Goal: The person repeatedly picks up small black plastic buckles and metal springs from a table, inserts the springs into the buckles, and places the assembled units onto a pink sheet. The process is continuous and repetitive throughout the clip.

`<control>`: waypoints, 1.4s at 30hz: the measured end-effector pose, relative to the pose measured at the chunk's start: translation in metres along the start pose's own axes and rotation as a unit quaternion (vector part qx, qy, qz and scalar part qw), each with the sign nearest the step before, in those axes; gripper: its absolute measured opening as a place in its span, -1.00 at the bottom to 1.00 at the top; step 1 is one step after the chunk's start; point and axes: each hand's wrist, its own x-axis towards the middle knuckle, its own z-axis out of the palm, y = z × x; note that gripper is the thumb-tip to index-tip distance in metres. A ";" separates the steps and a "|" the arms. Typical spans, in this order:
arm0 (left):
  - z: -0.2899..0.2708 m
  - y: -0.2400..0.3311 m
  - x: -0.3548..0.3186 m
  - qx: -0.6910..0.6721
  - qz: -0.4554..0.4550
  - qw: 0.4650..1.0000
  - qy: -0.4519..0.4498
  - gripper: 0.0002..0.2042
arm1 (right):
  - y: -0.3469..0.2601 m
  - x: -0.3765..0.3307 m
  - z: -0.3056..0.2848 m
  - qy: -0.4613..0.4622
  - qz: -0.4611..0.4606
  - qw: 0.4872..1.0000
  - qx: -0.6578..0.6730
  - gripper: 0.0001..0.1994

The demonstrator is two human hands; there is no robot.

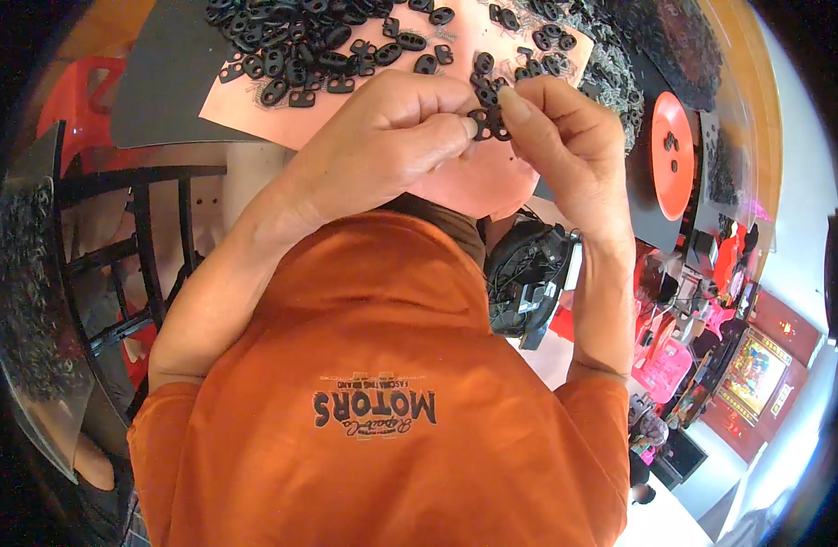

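Observation:
My left hand (410,141) and my right hand (574,137) meet over a pink sheet (469,187), both with fingers closed in a pinch. Between their fingertips are small black plastic cord lock parts (483,124), one at each hand's tips. Fingers partly cover these parts, so I cannot tell whether they are joined. More loose black pieces (484,64) lie just beyond my fingertips. A heap of black cord lock pieces (296,41), oval ones with holes and squarer ones, spreads over the sheet to the far left, with thin metal springs (241,87) scattered among them.
A dense pile of small springs (615,77) lies at the far right. Beside it, an orange-red plate (662,187) holds several black pieces. A black metal frame (141,237) stands at my left. A dark bag-like bundle (528,269) sits near my right forearm.

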 end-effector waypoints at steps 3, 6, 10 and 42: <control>-0.002 -0.001 -0.001 -0.002 0.001 1.000 -0.007 -0.83 | 0.001 0.000 0.004 0.007 0.003 1.000 0.017 -0.75; -0.002 0.000 -0.001 -0.003 -0.006 1.000 -0.013 -0.82 | 0.000 0.000 0.005 0.006 0.015 0.999 0.029 -0.76; -0.005 -0.001 -0.001 0.005 -0.013 1.000 -0.026 -0.78 | -0.001 -0.001 0.008 0.021 0.006 1.000 0.009 -0.78; -0.008 0.003 -0.003 -0.069 -0.041 0.997 0.009 -0.81 | 0.004 -0.001 0.013 0.014 -0.278 0.916 -0.289 -0.62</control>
